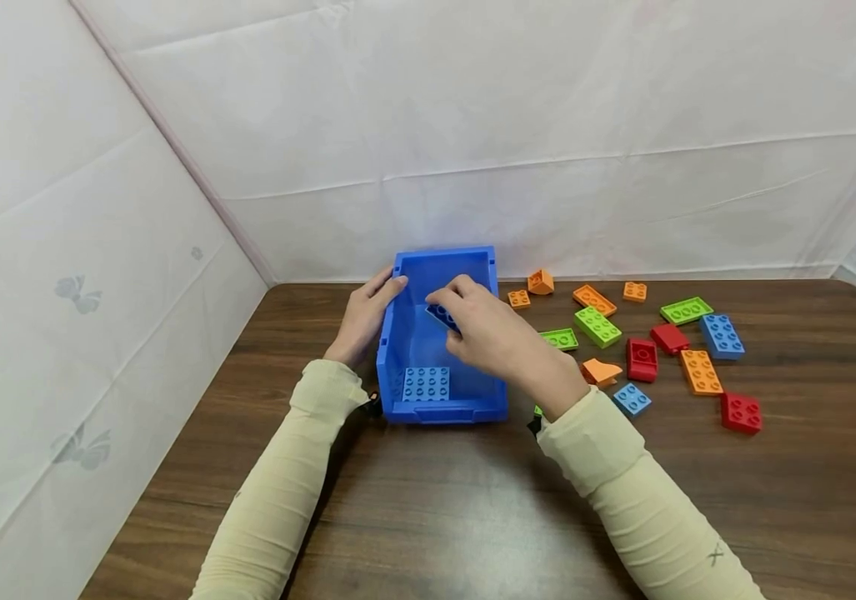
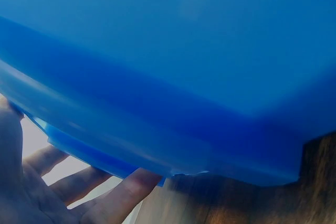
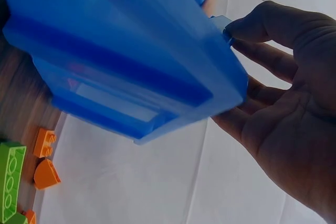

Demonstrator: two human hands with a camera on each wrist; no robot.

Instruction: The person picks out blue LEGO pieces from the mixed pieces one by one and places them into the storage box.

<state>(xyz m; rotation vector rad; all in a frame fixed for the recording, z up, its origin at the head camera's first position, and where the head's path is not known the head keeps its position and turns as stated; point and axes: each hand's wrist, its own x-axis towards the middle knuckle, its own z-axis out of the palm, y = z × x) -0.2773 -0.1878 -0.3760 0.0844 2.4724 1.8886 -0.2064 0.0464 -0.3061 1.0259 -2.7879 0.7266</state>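
A blue plastic bin [image 1: 443, 411] stands on the table, its inside facing me. My left hand [image 1: 363, 318] grips its left wall, thumb at the rim and fingers on the outer side; in the left wrist view those fingers [image 2: 126, 195] lie along the bin's edge. Over the bin's inside, my right hand [image 1: 488, 329] pinches a blue toy building brick [image 1: 440, 315], tilted, between thumb and fingertips. The right wrist view shows only a small part of that brick, beyond the bin's wall. A light blue square studded brick [image 1: 426, 383] lies inside, near the bin's front.
Right of the bin, several loose bricks are scattered on the brown table [image 1: 428, 517]: green [image 1: 598, 327], orange [image 1: 701, 372], red [image 1: 741, 413] and blue [image 1: 723, 337]. A white cloth wall [image 1: 548, 217] rises behind them, and another stands at the left.
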